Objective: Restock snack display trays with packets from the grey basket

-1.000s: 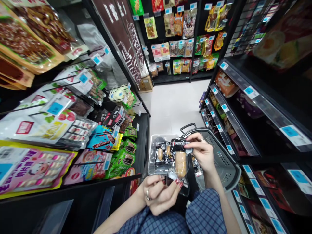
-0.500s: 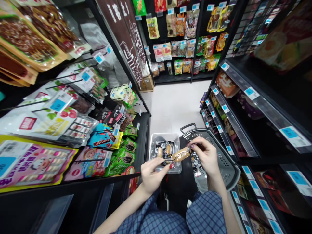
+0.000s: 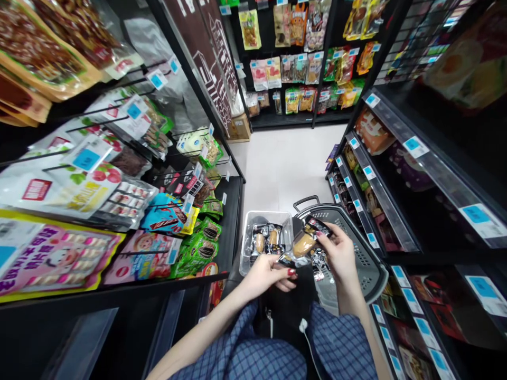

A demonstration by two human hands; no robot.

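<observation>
Between my two hands is a small snack packet point(image 3: 304, 245) with black ends and a clear window over a tan piece of food. My left hand point(image 3: 266, 275) pinches its lower left end, and my right hand point(image 3: 336, 248) pinches its upper right end. Just beyond my left hand, a clear plastic box point(image 3: 246, 237) holds several similar black-and-clear packets point(image 3: 273, 236). A grey perforated basket point(image 3: 362, 253) stands beside and below my right hand, with shiny small wrappers point(image 3: 319, 264) inside it.
Hanging snack bags point(image 3: 79, 184) on metal hooks crowd the left side. Shelves with price tags point(image 3: 414, 146) line the right. Pale floor point(image 3: 277, 169) runs to a back rack of snack bags point(image 3: 304, 68). A cardboard box point(image 3: 240, 128) stands at the back left.
The packet has turned so its black end and clear window face up; before, a tan printed side showed. Both hands still hold its ends. The view has shifted slightly.
</observation>
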